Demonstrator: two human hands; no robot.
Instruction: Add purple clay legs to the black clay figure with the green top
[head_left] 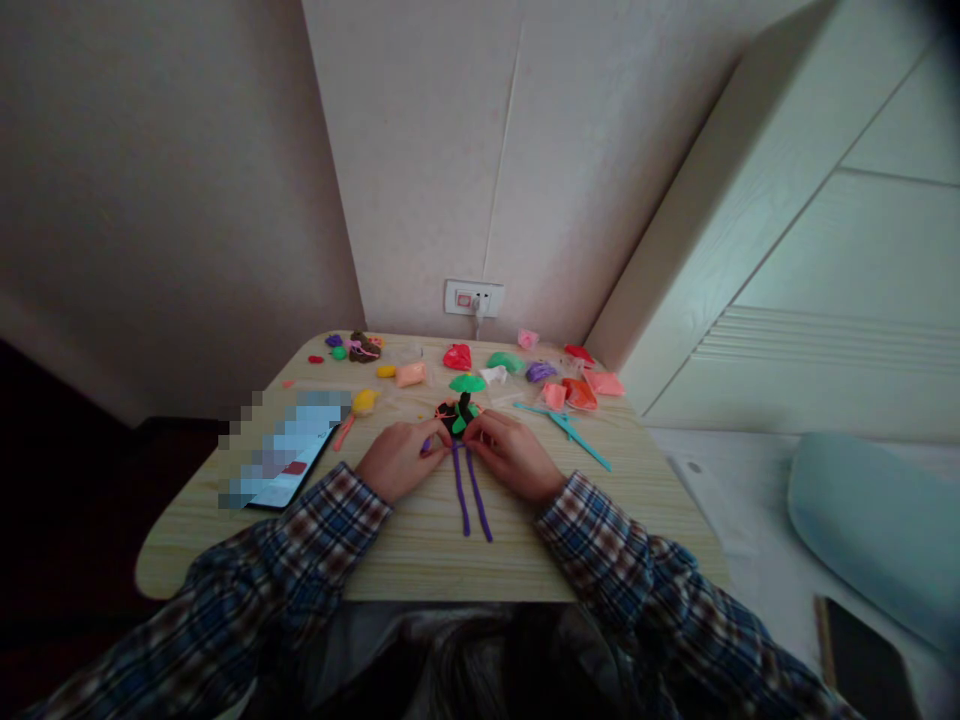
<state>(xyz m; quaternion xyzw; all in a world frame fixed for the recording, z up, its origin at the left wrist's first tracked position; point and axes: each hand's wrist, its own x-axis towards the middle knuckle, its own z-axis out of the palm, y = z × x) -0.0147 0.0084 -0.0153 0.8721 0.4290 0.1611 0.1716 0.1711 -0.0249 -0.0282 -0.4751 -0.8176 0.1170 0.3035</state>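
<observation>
purple strips: two long, thin, purple strips of soft, clay-like material [472, 495] are lying side by side on the pale wood-grain tabletop [615, 540], their upper ends reaching the fingertips and their free ends pointing toward the person.

left hand: the left hand [405, 458] is pinching, thumb and forefinger drawn together on purple material at the strips' upper ends; a bit of purple is also showing beside the fingers.

right hand: the right hand [517, 455] is mirroring that pinch from the other side, its fingertips nearly meeting the left hand's; the exact contact is too small to tell.

black-and-green piece: a small black clay-like piece with green lobes [460, 420] is standing just beyond the fingertips, a bright green domed cap [468, 383] showing above its dark stem.

pressure: the material is probably denting easily, so light, even pressing with the finger pads is serving better than a hard squeeze.

alignment: the strips are spreading slightly toward their free ends; keeping them flat and untwisted is likely preventing stretching or tearing at the pinch.

clearance: the knuckles are sitting close to the black-and-green piece; low, level wrists are helping to avoid knocking its cap.

surroundings: a flat turquoise strip assembly [581, 440] is lying beyond the right hand, and a lit, dark-edged tablet [296, 465] is resting to the left, both outside the working spot.
</observation>
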